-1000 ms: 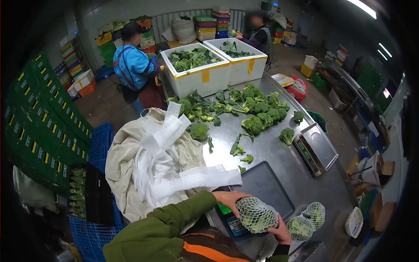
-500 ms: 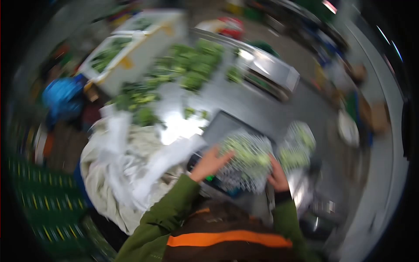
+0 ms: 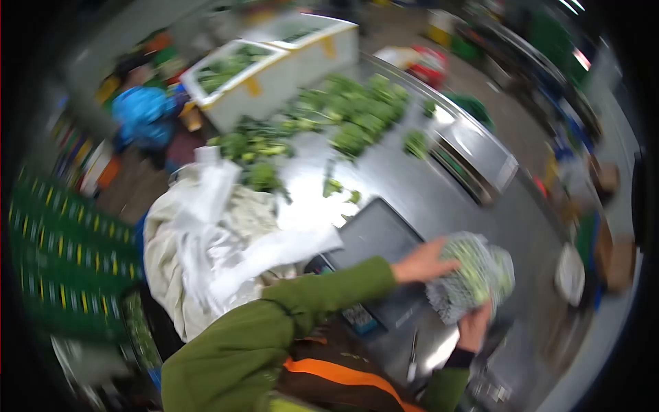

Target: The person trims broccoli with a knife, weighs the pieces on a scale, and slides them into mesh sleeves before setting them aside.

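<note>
My left hand (image 3: 424, 261) reaches across to the right and grips the left side of a clear plastic bag of pale green vegetables (image 3: 469, 264). From below, my right hand (image 3: 473, 327) holds the same bag at its lower right edge. Bunched, shiny film covers the vegetables, and their kind is blurred. The bag is at the right of a flat dark weighing scale (image 3: 381, 237), whose platform is bare. Another bagged portion overlaps it on the right in this view.
Broccoli heads (image 3: 353, 120) lie along the table's (image 3: 405, 182) far side. White foam boxes (image 3: 274, 86) of greens stand behind them. A metal device (image 3: 473, 154) sits at the back right, a cream cloth (image 3: 168, 233) with white plastic at left. A thin metal tool (image 3: 413, 357) lies in front.
Both hands have carried the bag from over the scale to the right, beside the other bagged portion, uncovering the scale. The camera view has shifted too.
</note>
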`<state>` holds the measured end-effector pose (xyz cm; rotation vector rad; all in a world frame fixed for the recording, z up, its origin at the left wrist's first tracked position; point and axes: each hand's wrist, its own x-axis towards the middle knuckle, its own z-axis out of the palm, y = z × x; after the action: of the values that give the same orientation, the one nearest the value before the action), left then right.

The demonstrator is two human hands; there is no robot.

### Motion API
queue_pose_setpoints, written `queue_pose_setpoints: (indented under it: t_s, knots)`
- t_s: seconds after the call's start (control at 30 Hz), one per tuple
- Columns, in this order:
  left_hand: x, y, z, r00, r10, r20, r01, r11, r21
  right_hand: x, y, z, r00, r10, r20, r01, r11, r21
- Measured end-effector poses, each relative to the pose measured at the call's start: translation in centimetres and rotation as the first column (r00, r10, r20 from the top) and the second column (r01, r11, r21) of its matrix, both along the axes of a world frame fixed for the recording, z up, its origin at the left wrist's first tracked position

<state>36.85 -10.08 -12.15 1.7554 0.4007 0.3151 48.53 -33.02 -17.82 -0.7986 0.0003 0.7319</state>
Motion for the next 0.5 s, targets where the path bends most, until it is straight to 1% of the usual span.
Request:
queue_pose_setpoints:
  t_s: [0.03, 0.1, 0.13, 0.17, 0.2, 0.23, 0.27, 0.3, 0.33, 0.37, 0.4, 0.43, 0.47, 0.5]
  knots:
    - [2.8, 0.1, -2.2, 0.997, 0.073, -0.011, -0.071, 0.99, 0.121, 1.7, 0.8, 0.9, 0.975, -0.038, 0.217, 0.058, 0.994, -0.09]
    - [6.3, 1.7, -2.0, 1.0, -0.016, -0.009, 0.017, 0.995, 0.102, 6.8, 1.8, -0.6, 0.948, -0.165, 0.272, 0.217, 0.96, -0.175]
    - [8.1, 1.7, -3.5, 0.999, 0.018, -0.048, -0.013, 0.995, 0.103, 8.5, 2.8, -1.5, 0.951, -0.151, 0.269, 0.195, 0.97, -0.144]
    - [9.8, 2.0, -5.2, 0.995, 0.049, -0.086, -0.041, 0.995, 0.094, 10.0, 3.9, -1.8, 0.934, -0.147, 0.325, 0.229, 0.946, -0.229]
    - [11.3, 2.5, -6.6, 0.994, 0.063, -0.085, -0.054, 0.993, 0.108, 11.1, 4.9, -2.0, 0.915, -0.142, 0.378, 0.272, 0.909, -0.317]
    - [12.7, 3.0, -8.1, 0.995, 0.078, -0.057, -0.076, 0.996, 0.042, 12.0, 6.1, -2.2, 0.918, -0.133, 0.375, 0.259, 0.915, -0.311]
    - [13.4, 3.6, -8.7, 0.995, 0.094, -0.031, -0.095, 0.995, -0.027, 12.6, 7.1, -2.5, 0.904, -0.125, 0.408, 0.296, 0.874, -0.387]
    - [13.9, 3.8, -9.5, 0.994, 0.102, -0.036, -0.103, 0.994, -0.025, 12.9, 7.8, -2.9, 0.89, -0.116, 0.441, 0.334, 0.823, -0.46]
    - [14.3, 3.9, -10.0, 0.98, 0.092, -0.177, -0.087, 0.996, 0.036, 13.9, 8.3, -4.3, 0.907, -0.058, 0.417, 0.311, 0.76, -0.57]
    - [14.5, 3.9, -10.3, 0.945, 0.085, -0.315, -0.058, 0.994, 0.093, 15.1, 7.9, -7.1, 0.91, -0.059, 0.411, 0.307, 0.762, -0.571]
    - [15.4, 4.2, -11.8, 0.922, 0.007, -0.387, 0.062, 0.984, 0.165, 16.4, 7.3, -10.1, 0.804, 0.213, 0.555, 0.341, 0.6, -0.724]
    - [16.2, 4.6, -13.8, 0.922, 0.005, -0.388, 0.064, 0.984, 0.164, 17.0, 6.9, -12.0, 0.64, 0.497, 0.586, 0.425, 0.406, -0.809]
    - [17.0, 4.9, -16.3, 0.893, -0.069, -0.446, 0.148, 0.978, 0.146, 17.0, 6.6, -12.6, 0.541, 0.628, 0.559, 0.484, 0.311, -0.818]
    - [17.3, 4.7, -17.5, 0.855, -0.143, -0.499, 0.232, 0.965, 0.12, 16.6, 6.7, -12.2, 0.54, 0.632, 0.556, 0.487, 0.304, -0.819]
